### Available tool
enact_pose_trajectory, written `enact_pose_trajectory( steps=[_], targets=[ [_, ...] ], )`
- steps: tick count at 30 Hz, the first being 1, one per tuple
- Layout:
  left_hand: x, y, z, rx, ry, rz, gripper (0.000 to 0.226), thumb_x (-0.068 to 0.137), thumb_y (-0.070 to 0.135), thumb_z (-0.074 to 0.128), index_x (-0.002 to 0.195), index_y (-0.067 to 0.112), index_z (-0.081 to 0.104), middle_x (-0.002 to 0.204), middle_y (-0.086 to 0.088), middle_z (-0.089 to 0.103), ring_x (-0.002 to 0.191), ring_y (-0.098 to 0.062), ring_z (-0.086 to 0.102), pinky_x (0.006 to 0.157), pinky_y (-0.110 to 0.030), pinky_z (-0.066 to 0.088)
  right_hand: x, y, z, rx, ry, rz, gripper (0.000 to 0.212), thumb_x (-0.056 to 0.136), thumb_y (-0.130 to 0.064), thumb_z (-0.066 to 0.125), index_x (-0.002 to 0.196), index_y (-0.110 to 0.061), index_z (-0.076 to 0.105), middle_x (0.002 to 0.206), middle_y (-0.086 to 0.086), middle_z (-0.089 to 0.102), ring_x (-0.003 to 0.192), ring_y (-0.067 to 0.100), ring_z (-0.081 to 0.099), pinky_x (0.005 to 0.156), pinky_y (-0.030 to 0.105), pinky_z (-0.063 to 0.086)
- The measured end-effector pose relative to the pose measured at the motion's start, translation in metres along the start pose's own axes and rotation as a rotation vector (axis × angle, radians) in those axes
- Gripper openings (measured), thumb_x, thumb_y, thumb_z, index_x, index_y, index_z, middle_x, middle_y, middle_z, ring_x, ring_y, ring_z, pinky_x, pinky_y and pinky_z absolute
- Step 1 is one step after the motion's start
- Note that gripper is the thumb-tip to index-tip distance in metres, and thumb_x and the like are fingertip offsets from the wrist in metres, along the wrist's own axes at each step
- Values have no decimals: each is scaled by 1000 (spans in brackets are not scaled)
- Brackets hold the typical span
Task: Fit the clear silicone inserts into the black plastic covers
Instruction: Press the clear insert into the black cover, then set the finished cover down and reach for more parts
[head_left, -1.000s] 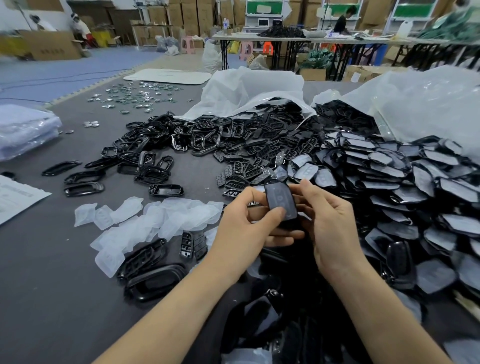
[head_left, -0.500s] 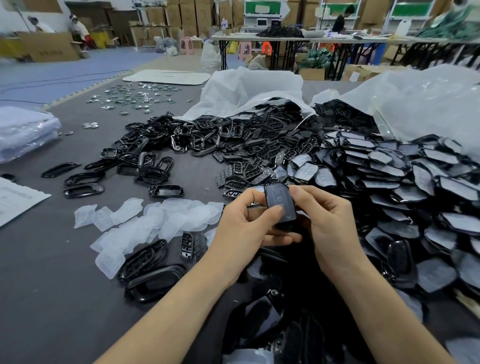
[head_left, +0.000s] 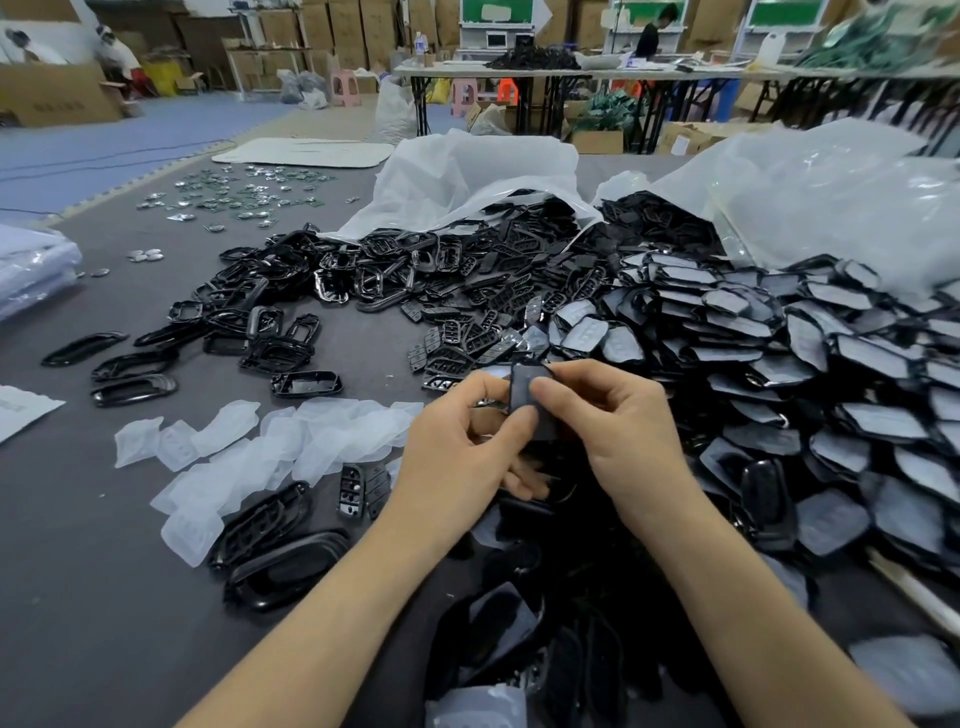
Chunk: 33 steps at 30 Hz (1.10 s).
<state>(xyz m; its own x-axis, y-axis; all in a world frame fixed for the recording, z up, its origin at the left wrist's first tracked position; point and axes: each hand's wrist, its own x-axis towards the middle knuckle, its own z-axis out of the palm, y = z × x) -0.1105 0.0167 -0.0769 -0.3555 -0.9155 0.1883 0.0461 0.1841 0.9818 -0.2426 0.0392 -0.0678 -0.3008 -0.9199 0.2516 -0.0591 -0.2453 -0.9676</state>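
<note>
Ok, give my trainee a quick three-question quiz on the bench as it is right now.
1. True or false: the left hand and right hand both pinch one black cover.
2. The loose clear inserts lie: A) left of the hands, B) right of them, C) in a box.
3. Fill in: the big pile on the right spills from a plastic ____.
Key: 1 true; 2 A; 3 bag.

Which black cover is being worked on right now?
The black cover pinched upright between the left hand and right hand; every other one lies loose on the table.
</note>
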Motion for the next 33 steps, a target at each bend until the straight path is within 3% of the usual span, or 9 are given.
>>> enact_pose_trajectory(
  steps=[5, 9, 11, 13, 15, 19, 25, 28, 33],
  targets=[
    [0, -1, -7, 114, 119, 64, 15, 96, 18, 54, 87, 24, 65, 59, -3, 65, 46, -18, 61, 45, -22, 48, 9, 5, -9, 13, 153, 80, 12, 83, -12, 72, 73, -19, 70, 64, -8, 68, 62, 4, 60, 63, 22, 50],
    [8, -4, -28, 827, 339, 276, 17, 90, 16, 59, 103, 22, 68, 94, 0, 73, 100, -18, 62, 87, -37, 48, 14, 4, -18, 72, 304, 201, 8, 84, -17, 72, 77, -18, 68, 77, 3, 65, 76, 21, 60, 84, 50, 53],
    [13, -11, -36, 1093, 285, 121, 33, 89, 17, 58, 122, 13, 62, 122, -12, 65, 127, -32, 45, 105, -51, 34, 12, 2, -24, 34, 320, 231, 7, 84, -17, 72, 79, -20, 68, 83, 8, 65, 78, 23, 60, 85, 52, 54],
    [13, -13, -38, 1234, 200, -119, 43, 91, 24, 51, 133, 18, 53, 136, -10, 55, 133, -36, 37, 107, -55, 29, 7, -5, -35, -52, 317, 233, 9, 83, -17, 73, 81, -23, 67, 84, 9, 65, 69, 16, 59, 66, 36, 57],
    [11, -12, -40, 1237, 149, -177, 41, 91, 26, 48, 131, 21, 55, 133, -10, 56, 125, -36, 45, 101, -51, 37, 0, -15, -54, -182, 301, 215, 9, 83, -17, 73, 80, -23, 67, 79, 4, 65, 59, 9, 57, 51, 23, 49],
    [10, -7, -46, 1158, 171, -116, 34, 86, 18, 56, 119, 21, 64, 113, -15, 65, 106, -39, 56, 87, -45, 45, -13, -40, -105, -575, 140, 224, 3, 86, -18, 70, 85, -21, 69, 72, -1, 63, 64, 10, 55, 57, 21, 44],
    [12, -9, -48, 997, 166, 19, 31, 80, -4, 61, 107, 7, 72, 104, -22, 70, 101, -42, 61, 87, -44, 45, -18, -49, -140, -1096, -22, 237, 9, 85, -19, 69, 92, -15, 74, 73, 0, 66, 66, 8, 57, 60, 15, 42],
    [14, -12, -49, 938, 197, 47, 30, 80, -3, 61, 107, 7, 71, 103, -21, 69, 99, -39, 61, 85, -41, 44, -18, -50, -138, -1343, -41, 127, 14, 88, -26, 66, 91, -15, 74, 81, -1, 62, 79, 16, 60, 71, 27, 47],
    [15, -14, -45, 991, 306, 102, 30, 83, 8, 61, 110, 18, 69, 103, -11, 67, 102, -37, 54, 85, -44, 41, -6, -54, -107, -1256, 162, -121, 17, 90, -27, 63, 86, -13, 71, 87, 1, 52, 79, 17, 51, 70, 28, 36]
  ],
)
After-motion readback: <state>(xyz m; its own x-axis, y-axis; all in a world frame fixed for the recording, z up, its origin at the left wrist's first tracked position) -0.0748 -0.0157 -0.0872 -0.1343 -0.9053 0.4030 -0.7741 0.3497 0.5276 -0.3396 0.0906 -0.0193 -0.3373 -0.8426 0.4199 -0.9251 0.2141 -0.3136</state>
